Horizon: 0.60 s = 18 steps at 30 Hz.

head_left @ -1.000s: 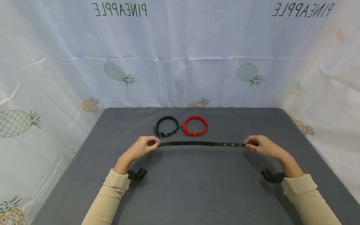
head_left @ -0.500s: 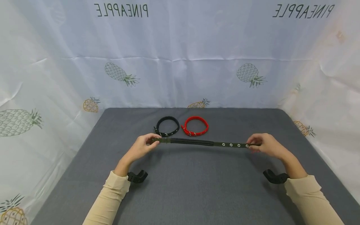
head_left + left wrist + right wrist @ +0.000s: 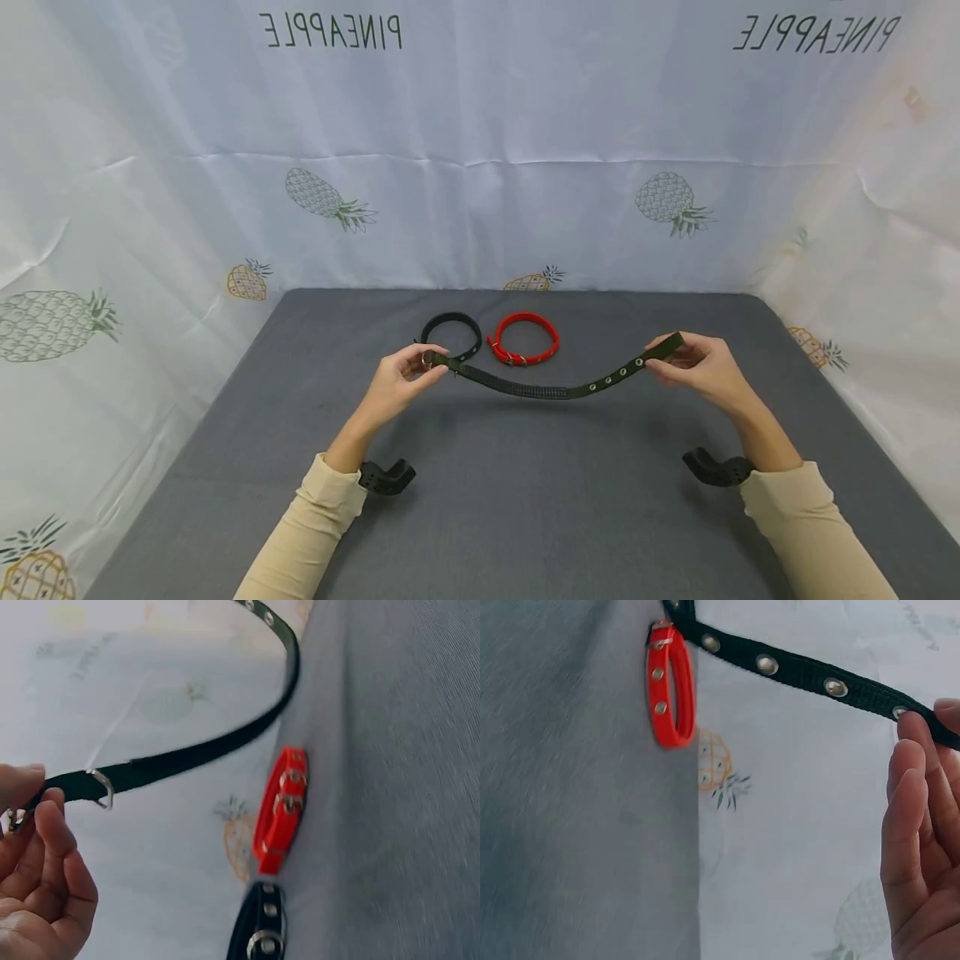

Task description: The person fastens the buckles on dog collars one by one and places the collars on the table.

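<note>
A dark green pet collar hangs unbuckled between my two hands, sagging in the middle above the table. My left hand pinches its buckle end between thumb and fingers; in the left wrist view a metal D-ring stands out just past the fingertips. My right hand pinches the other end, near the last of several metal eyelets, and the strap's tip sticks up past the fingers. Behind the left hand lies a buckled black collar, partly hidden by that hand. Beside it lies a buckled red collar.
The grey cloth-covered table carries the black and red collars toward its back edge. White curtains printed with pineapples hang behind and at both sides. A black wrist mount sticks out from each forearm.
The green collar has gone from stretched nearly straight to sagging in a curve. My right hand has risen, lifting its end, and my left hand has moved slightly up and right.
</note>
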### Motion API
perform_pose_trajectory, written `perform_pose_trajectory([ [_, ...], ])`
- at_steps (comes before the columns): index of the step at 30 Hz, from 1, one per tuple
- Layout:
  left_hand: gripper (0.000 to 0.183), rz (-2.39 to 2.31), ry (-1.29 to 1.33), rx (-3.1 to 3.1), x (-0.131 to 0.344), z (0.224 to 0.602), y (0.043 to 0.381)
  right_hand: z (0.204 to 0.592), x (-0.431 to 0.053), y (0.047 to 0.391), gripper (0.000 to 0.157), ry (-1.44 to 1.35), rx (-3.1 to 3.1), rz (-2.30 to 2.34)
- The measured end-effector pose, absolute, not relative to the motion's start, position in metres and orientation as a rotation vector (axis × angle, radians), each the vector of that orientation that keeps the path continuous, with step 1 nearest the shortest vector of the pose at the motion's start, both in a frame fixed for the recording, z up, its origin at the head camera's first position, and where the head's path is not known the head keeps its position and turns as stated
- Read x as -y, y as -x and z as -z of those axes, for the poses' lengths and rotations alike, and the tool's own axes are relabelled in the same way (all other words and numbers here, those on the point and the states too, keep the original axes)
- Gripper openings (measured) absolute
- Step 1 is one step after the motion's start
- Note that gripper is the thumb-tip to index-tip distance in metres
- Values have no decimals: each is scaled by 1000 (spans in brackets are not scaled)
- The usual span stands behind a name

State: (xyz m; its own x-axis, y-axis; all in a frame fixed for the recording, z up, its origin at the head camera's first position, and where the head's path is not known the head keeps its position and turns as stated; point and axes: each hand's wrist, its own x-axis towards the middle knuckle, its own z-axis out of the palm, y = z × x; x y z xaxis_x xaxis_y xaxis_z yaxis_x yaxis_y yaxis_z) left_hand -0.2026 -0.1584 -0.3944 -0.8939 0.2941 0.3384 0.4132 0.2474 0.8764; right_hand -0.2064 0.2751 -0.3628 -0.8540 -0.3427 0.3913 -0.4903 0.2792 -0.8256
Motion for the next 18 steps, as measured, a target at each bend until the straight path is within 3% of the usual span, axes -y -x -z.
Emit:
perform_pose_trajectory([
  [9,22,1716,837,2193,141,392,207,355,-242,213,13,-783,2384,-1546],
  [18,24,1775,965,2017,122,388,210,353,-212,213,10,-715,2320,-1578],
])
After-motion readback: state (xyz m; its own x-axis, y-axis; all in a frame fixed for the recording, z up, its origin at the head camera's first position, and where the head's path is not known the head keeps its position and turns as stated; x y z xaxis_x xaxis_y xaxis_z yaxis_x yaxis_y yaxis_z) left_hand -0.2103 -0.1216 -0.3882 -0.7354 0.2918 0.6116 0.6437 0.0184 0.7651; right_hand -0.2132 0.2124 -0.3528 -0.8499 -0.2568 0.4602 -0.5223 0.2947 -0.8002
